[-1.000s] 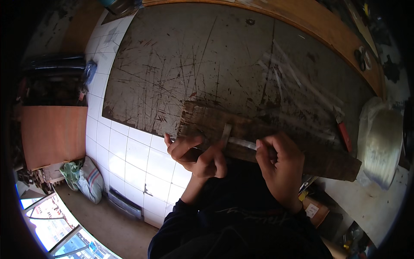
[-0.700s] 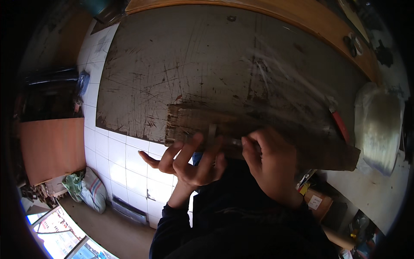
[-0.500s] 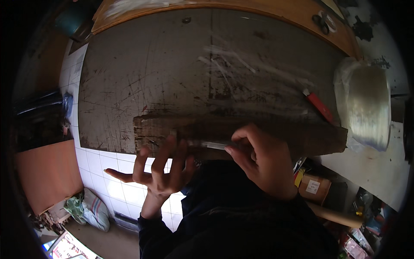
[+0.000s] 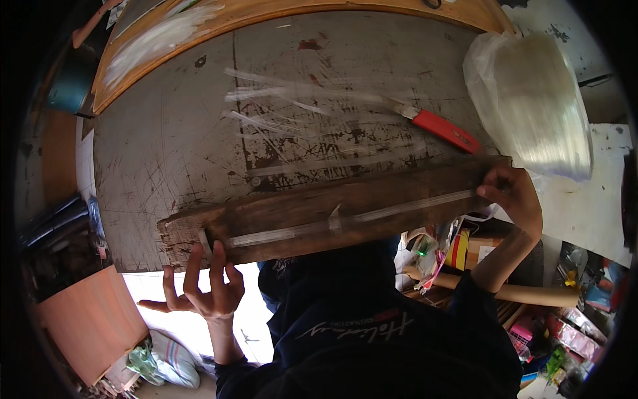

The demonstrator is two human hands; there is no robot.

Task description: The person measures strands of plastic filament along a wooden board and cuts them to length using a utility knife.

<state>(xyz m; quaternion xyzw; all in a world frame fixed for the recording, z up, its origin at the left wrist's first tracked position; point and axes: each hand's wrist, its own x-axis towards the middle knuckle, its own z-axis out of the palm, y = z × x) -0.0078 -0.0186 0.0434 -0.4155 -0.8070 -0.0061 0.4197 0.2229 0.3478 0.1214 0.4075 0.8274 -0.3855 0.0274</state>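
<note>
A dark, worn wooden plank [image 4: 299,203] lies along the near edge of the table. Clear thin plastic strips [image 4: 412,207] stretch lengthwise over it, passing a small pale upright piece [image 4: 334,217] near the middle. At the plank's right end, my right hand [image 4: 518,203] pinches the strips between thumb and fingers. My left hand [image 4: 216,296] has its fingers spread, two fingertips touching the plank's left end beside a small flat peg [image 4: 205,241] and the strips' left end.
A red utility knife [image 4: 445,130] with its blade out lies beyond the plank. Several loose clear strips [image 4: 286,100] are scattered on the scratched table [image 4: 153,153]. A large bagged roll of clear material [image 4: 538,100] stands at the right. A wooden-edged tray [image 4: 266,20] sits behind.
My right hand has moved far right along the plank, and the strips now stretch out. My left hand has shifted left and down, and the view has shifted too.
</note>
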